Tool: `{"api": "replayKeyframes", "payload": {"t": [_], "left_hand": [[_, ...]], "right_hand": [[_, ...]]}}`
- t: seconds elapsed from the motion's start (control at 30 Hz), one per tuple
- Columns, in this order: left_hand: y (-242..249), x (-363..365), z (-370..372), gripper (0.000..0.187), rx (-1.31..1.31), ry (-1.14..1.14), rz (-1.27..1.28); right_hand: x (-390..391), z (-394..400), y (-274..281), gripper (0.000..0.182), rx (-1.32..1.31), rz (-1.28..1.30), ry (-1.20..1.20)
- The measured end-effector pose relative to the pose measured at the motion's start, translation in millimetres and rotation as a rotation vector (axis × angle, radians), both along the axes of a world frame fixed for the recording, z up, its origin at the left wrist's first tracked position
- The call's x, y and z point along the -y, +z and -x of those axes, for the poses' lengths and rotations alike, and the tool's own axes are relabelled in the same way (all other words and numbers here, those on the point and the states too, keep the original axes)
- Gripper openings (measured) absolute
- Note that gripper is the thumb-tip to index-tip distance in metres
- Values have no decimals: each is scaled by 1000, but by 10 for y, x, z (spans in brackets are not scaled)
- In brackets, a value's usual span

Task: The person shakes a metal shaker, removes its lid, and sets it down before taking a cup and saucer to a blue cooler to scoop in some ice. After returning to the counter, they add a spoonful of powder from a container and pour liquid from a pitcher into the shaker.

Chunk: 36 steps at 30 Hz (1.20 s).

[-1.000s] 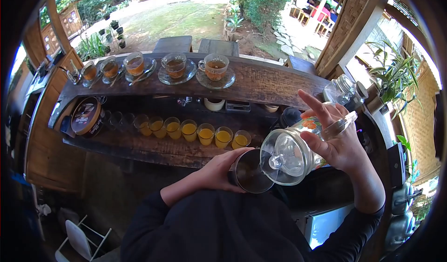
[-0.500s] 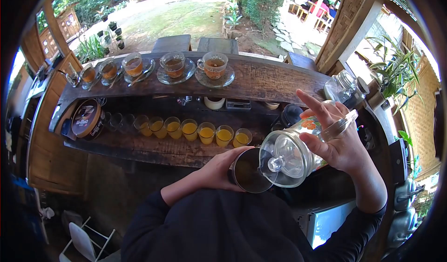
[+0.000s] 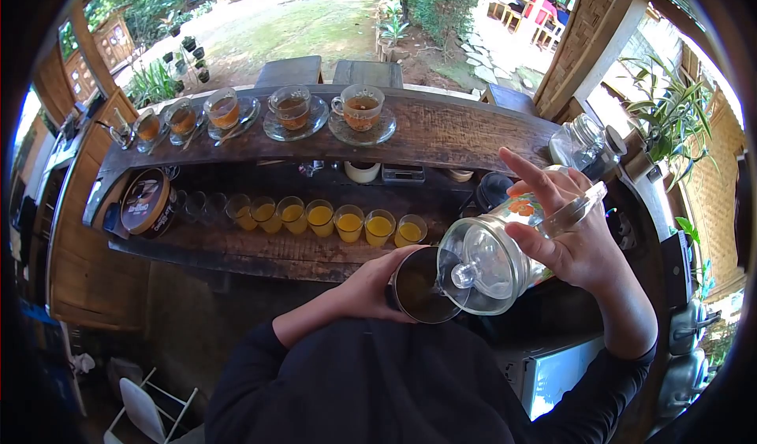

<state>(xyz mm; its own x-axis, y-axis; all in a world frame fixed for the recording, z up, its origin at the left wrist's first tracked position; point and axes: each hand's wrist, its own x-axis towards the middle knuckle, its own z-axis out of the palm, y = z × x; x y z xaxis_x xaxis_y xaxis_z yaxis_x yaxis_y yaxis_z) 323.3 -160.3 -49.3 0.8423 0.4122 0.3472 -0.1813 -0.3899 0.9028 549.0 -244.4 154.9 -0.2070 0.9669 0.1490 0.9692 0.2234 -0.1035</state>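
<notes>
My left hand (image 3: 368,289) is wrapped round a dark-rimmed cup (image 3: 412,296), held just in front of my body with its mouth facing up. Tilted over that cup is a clear glass pitcher (image 3: 516,207) with a flower print and a knobbed glass lid (image 3: 482,269). My right hand (image 3: 569,227) grips the pitcher by its handle, with the index finger and thumb stretched out along it. The pitcher's spout meets the cup's rim, and I cannot make out the stream clearly. Some liquid seems to lie in the cup's dark inside.
Several glasses of orange drink (image 3: 349,225) line the lower wooden shelf (image 3: 229,247). Several glass cups of tea (image 3: 363,113) on saucers stand along the upper counter (image 3: 457,132). Glass jars (image 3: 582,140) sit at its right end, and a round box (image 3: 147,201) is at the left.
Both hands keep their hold, and the pitcher stays tipped over the cup. The view has shifted only slightly.
</notes>
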Motion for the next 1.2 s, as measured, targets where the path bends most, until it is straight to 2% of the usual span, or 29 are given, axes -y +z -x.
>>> {"api": "replayKeyframes", "payload": {"t": [0.2, 0.27, 0.5, 0.6, 0.7, 0.73, 0.8, 0.87, 0.93, 1.07, 1.1, 1.17, 1.2], "left_hand": [[-7, -15, -27, 98, -7, -22, 27], [-25, -21, -38, 97, -7, -27, 27], [-51, -50, -82, 97, 18, -41, 3], [-27, -65, -101, 96, 17, -57, 8], [-18, -72, -139, 96, 16, -71, 24], [-22, -74, -156, 95, 23, -80, 35], [-47, -77, -196, 95, 19, -88, 45], [-67, -83, -235, 95, 14, -97, 55], [-77, -100, -259, 96, 13, -112, 60], [-97, -113, -216, 94, -4, -104, 91], [-117, -103, -196, 93, 7, -84, 185], [-162, -116, -130, 92, 17, -68, 271], [-199, -135, -79, 91, 12, -12, 297]], "right_hand": [[-17, -41, -38, 70, -8, -4, -8], [-25, -70, -85, 66, -17, -100, 23], [-17, -192, -151, 63, -131, -21, -36], [-8, -305, -280, 64, -287, 30, -81], [30, -427, -425, 68, -714, 147, -116], [52, -452, -478, 68, -714, 147, -120], [109, -516, -609, 65, -996, 149, -157], [180, -637, -739, 64, -1005, 159, -165], [278, -705, -900, 63, -1283, 88, -181], [514, -931, -1227, 65, -1527, -81, -193], [581, -967, -1320, 65, -1525, -86, -200], [687, -1027, -1530, 68, -1642, -387, -323], [723, -1053, -1647, 68, -1643, -395, -321]]}}
